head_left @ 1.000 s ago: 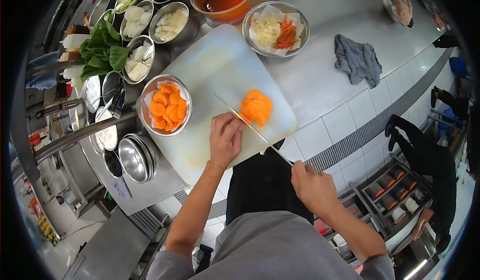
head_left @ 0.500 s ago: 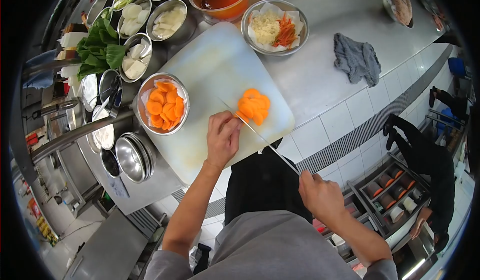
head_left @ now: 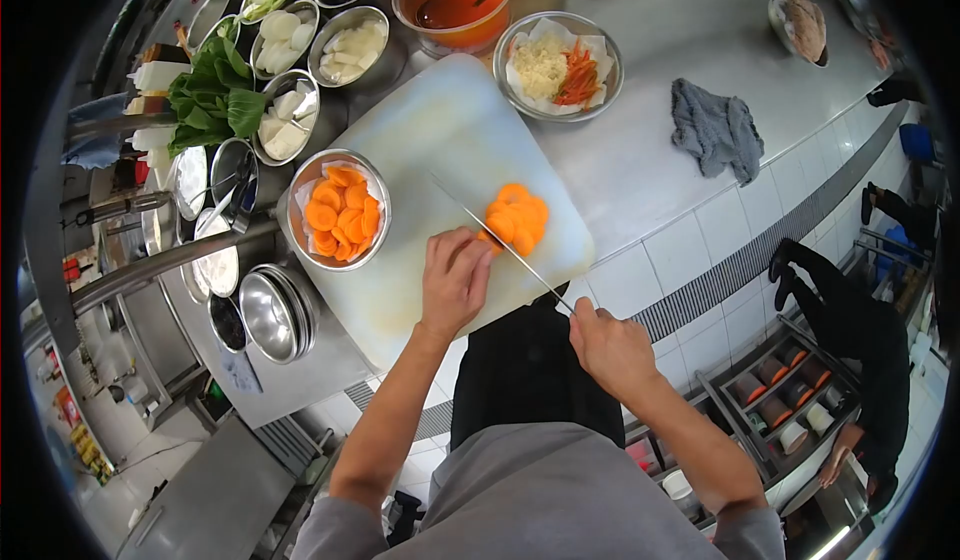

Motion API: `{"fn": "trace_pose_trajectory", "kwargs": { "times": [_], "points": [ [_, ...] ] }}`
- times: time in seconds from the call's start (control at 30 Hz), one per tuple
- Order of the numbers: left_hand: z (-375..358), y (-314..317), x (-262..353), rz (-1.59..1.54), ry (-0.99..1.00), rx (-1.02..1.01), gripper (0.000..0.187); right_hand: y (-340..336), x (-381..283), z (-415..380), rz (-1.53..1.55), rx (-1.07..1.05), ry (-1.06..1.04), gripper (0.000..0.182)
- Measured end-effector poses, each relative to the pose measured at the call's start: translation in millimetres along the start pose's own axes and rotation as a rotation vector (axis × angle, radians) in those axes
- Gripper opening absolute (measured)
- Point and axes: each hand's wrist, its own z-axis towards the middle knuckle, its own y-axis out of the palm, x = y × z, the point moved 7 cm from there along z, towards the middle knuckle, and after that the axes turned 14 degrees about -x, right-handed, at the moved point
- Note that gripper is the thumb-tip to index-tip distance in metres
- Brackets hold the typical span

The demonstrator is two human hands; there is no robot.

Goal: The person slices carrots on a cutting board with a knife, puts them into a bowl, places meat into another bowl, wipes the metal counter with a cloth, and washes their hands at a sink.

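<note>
My right hand (head_left: 612, 352) grips the handle end of a long thin-bladed knife (head_left: 527, 267), whose tip reaches over the white cutting board (head_left: 420, 150). The fingers of my left hand (head_left: 455, 285) are curled on a carrot piece right beside the blade; most of that piece is hidden. Against the far side of the blade lies a heap of round orange carrot slices (head_left: 518, 216). To the left, a steel bowl (head_left: 289, 212) lined with paper holds more carrot slices (head_left: 345, 215) and stands at the board's edge.
Beyond the board stand a bowl with shredded carrot (head_left: 578, 78) and pale minced pieces, and a tub of orange liquid (head_left: 470, 30). A grey cloth (head_left: 715, 130) lies on the steel counter. Bowls of cut vegetables and leafy greens (head_left: 215, 95) line the left. Another person (head_left: 860, 320) is at right.
The right hand has pushed the knife forward and to the left, so its blade reaches farther over the board. My left hand stays by the carrot. The whole view has shifted slightly.
</note>
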Motion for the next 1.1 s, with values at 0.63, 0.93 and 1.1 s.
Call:
{"fn": "trace_pose_trajectory", "kwargs": {
  "times": [0.63, 0.93, 1.1],
  "points": [
    [-3, -2, 3, 0.072, 0.021, 0.025, 0.026, -25, -5, -62, -0.096, 0.008, 0.012, 0.019],
    [-3, -3, -3, -0.018, -0.009, 0.023, 0.029, -22, -9, -34, -0.073, -0.031, -0.031, 0.019],
    [-4, -3, -2, -0.025, 0.003, 0.021, 0.031, 0, -6, 0, -0.081, 0.028, -0.030, 0.020]
  ]
}}
